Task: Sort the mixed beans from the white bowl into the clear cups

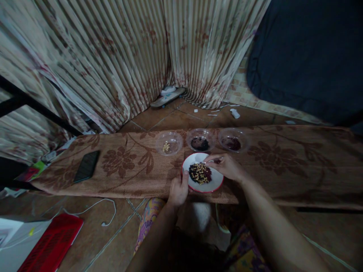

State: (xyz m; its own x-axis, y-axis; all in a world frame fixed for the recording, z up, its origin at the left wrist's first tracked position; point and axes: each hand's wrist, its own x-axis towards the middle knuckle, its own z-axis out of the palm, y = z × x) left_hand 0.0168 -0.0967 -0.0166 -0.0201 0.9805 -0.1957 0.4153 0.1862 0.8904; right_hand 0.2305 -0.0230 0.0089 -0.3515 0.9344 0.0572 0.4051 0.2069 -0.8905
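Note:
A white plate with a red rim (217, 182) lies on a brown flowered mat (297, 162) and holds a pile of mixed pale and dark beans (200, 173). My left hand (178, 190) grips the plate's near left edge, fingers curled. My right hand (227, 166) rests over the plate's far right side, fingertips pinched on something small I cannot make out. Beyond the plate stand three clear bowls: one with a few pale beans (169, 143), one with black beans (200, 139), one with dark red beans (233, 139).
A black phone (86, 166) lies on the mat's left part. A red flat object (51, 241) and a white cable (104, 211) are on the tiled floor at lower left. A sandal (167, 96) sits by the striped curtain (113, 56). Dark bedding (309, 56) fills the upper right.

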